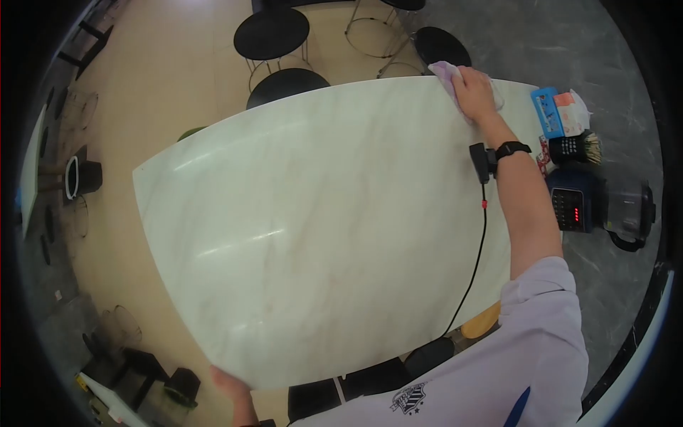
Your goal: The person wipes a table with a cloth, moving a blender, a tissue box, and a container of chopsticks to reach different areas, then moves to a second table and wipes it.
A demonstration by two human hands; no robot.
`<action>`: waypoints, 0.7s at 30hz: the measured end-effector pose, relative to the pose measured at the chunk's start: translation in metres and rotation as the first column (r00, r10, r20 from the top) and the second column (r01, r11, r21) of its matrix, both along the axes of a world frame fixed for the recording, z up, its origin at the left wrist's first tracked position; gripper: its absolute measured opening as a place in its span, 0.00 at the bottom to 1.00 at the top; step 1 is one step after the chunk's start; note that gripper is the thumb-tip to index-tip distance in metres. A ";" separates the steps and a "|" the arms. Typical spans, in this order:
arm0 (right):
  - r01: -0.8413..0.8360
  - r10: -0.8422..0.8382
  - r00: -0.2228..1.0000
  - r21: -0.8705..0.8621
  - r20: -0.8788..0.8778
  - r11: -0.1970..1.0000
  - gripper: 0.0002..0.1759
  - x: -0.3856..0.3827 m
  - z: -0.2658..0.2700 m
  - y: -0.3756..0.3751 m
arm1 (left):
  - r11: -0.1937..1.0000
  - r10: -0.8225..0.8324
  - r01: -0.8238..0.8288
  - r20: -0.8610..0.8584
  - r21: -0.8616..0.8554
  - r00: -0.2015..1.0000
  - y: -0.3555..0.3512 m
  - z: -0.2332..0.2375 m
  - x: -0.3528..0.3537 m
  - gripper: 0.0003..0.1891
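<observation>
Cloth (445, 74) under right hand (474, 92), slanting toward far left

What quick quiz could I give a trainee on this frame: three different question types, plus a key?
1. Multiple choice. The right hand is on: A, a stool; B, a cloth; C, a chopstick holder.
2. True or false. Red lights show on the blender's panel.
3. Fill in with "corner" or "centre". The left hand is at the table's ____.

Key: 1, B; 2, true; 3, corner.
</observation>
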State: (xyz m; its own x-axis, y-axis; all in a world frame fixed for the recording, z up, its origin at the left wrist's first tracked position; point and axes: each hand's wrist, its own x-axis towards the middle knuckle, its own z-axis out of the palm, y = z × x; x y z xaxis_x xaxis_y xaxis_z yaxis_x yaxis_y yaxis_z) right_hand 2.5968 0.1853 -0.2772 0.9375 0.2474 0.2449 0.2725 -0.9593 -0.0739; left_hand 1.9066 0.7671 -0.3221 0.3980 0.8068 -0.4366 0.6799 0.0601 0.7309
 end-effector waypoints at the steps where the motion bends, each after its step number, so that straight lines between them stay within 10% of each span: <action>1: -0.062 0.057 0.988 0.033 0.143 0.997 0.19 0.001 -0.005 0.005 | 1.000 0.021 -0.022 0.089 0.009 0.996 0.004 -0.007 -0.009 0.31; 8: -0.098 0.099 0.995 0.039 -0.019 0.994 0.19 -0.021 0.008 0.104 | 0.980 0.160 -0.177 0.176 0.088 0.971 0.006 -0.023 -0.023 0.26; 11: -0.186 0.188 0.982 0.093 -0.011 0.978 0.20 -0.041 0.011 0.196 | 0.895 -0.122 0.220 -0.260 0.389 0.958 -0.010 0.027 0.019 0.23; 21: -0.377 0.386 0.916 0.097 -0.108 0.921 0.22 -0.092 0.019 0.487 | 0.993 0.105 -0.114 0.248 0.024 0.963 -0.011 0.040 0.046 0.31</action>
State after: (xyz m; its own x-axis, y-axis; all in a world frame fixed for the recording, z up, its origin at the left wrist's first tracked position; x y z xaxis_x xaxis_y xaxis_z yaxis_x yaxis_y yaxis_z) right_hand 2.5047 0.6728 -0.2582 0.7990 0.5783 0.1649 0.6012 -0.7747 -0.1959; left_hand 1.9523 0.7561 -0.2820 0.3974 0.8654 -0.3051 0.4701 0.0935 0.8776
